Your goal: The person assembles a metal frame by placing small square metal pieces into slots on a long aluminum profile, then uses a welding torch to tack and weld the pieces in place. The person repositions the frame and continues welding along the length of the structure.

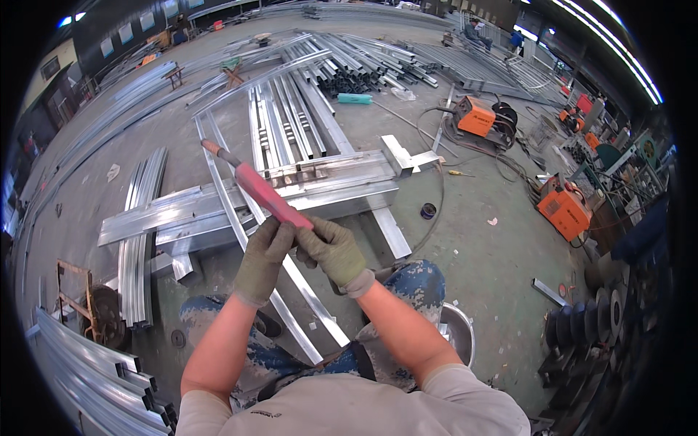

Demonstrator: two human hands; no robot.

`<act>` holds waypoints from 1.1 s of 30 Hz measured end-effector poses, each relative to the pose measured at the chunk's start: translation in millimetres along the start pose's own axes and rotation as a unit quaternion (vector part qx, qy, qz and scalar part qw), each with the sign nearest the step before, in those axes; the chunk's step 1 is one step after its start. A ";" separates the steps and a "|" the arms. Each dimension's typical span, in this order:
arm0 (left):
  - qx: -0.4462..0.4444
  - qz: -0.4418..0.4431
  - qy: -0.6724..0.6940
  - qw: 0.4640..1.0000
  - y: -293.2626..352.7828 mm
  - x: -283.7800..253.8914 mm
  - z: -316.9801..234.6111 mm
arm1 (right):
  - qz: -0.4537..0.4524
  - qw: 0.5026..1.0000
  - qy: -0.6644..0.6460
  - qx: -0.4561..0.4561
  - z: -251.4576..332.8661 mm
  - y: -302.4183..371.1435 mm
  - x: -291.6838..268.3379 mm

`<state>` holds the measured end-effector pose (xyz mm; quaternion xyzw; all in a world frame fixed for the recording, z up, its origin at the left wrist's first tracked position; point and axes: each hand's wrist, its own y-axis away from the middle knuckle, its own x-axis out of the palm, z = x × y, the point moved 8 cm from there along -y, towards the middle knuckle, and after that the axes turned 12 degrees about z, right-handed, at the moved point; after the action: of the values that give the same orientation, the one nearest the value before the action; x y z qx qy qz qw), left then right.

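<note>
Left hand (263, 261), right hand (334, 253) around red torch (266, 193), floor (472, 225) between edge of beam (345, 195) and orange machine (564, 214)

My gloves (340, 254) look like matt, slightly rough cloth; the tool grip (267, 193) I hold, smooth plastic. The rails (315, 304) before me are glossy metal, my shirt (349, 403) matt cloth.

From the head, a fisheye view looks forward and down, close over left hand (263, 261) and right hand (335, 254)
</note>
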<state>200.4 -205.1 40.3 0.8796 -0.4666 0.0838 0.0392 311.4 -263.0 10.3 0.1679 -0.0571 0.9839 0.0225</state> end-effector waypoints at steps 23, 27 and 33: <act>-0.180 0.087 -0.120 0.972 -28.2 -32.5 124.1 | 0.081 0.967 0.093 0.225 -46.8 -58.6 -27.4; -0.201 0.066 -0.116 0.970 -21.6 -40.1 121.7 | 0.061 0.956 0.048 0.284 -80.2 -66.7 -37.9; -0.193 0.066 -0.211 0.956 -17.4 -50.7 129.8 | 0.004 0.959 -0.026 0.281 -108.0 -80.6 -50.1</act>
<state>201.3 -173.1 -96.4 0.8199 -0.5289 -0.1933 0.1034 328.3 -171.3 -99.2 0.1925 0.2202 0.9558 -0.0311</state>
